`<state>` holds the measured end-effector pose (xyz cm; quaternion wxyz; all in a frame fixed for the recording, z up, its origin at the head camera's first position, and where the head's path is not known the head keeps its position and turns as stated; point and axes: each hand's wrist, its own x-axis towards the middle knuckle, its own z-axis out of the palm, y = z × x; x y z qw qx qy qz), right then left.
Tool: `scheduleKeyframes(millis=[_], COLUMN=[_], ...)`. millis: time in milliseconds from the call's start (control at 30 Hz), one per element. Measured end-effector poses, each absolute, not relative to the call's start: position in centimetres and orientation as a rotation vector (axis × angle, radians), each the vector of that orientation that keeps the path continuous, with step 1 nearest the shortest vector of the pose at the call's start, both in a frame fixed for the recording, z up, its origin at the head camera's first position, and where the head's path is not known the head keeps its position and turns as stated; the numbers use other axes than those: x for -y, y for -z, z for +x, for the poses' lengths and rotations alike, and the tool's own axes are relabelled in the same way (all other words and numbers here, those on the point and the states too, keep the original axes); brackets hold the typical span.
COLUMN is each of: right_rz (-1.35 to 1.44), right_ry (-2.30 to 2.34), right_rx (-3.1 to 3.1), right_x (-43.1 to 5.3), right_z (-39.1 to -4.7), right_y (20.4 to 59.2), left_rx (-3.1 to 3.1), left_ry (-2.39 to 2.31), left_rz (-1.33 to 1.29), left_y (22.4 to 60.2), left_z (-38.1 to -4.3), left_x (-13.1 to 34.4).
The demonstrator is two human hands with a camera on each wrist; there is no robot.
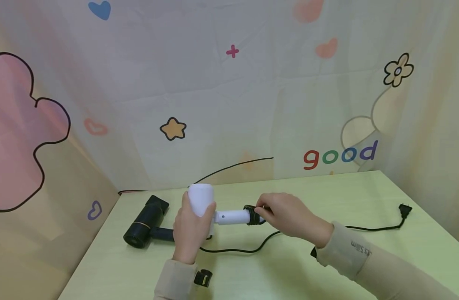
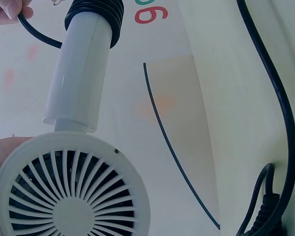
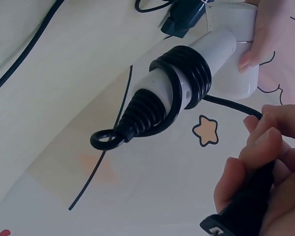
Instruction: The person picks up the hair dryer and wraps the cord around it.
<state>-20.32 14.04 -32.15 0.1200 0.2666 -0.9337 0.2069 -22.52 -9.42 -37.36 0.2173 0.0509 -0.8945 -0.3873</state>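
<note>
A white hair dryer (image 1: 201, 200) is gripped round its barrel by my left hand (image 1: 192, 229), with its handle (image 1: 235, 217) pointing right. The slotted round grille (image 2: 73, 216) faces the left wrist camera. Black power cord (image 3: 187, 73) is wound in several coils round the handle's end, and a small loop hangs off the handle tip. My right hand (image 1: 289, 214), just beyond that end, pinches the cord's free stretch. The cord's black plug (image 3: 246, 206) lies within the curled right fingers in the right wrist view.
A black hair dryer (image 1: 139, 227) lies on the pale green table (image 1: 345, 196) to the left. Its cord (image 1: 233, 251) runs across to the right, past both hands, to a plug (image 1: 404, 209) near the right edge. A printed curtain (image 1: 252, 104) hangs behind the table.
</note>
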Motion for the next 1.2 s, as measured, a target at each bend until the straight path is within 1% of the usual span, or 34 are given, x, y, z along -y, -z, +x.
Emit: scheduleKeyframes(millis=[400, 633, 1200], right_rz=[0.836, 0.827, 0.793], right_ry=[-0.682, -0.823, -1.127], right_rx=[2.681, 2.675, 2.562], right_x=[-14.0, -14.1, -13.5], right_z=[-19.4, -19.0, -18.5], right_y=[33.0, 33.9, 37.8], left_rx=[2.462, 2.449, 2.413], left_ry=[1.115, 1.146, 1.195], left_rz=[0.172, 0.176, 0.174], left_y=[37.0, 36.9, 37.0], left_z=[-22.7, -22.8, -23.0], left_x=[9.6, 9.6, 9.6])
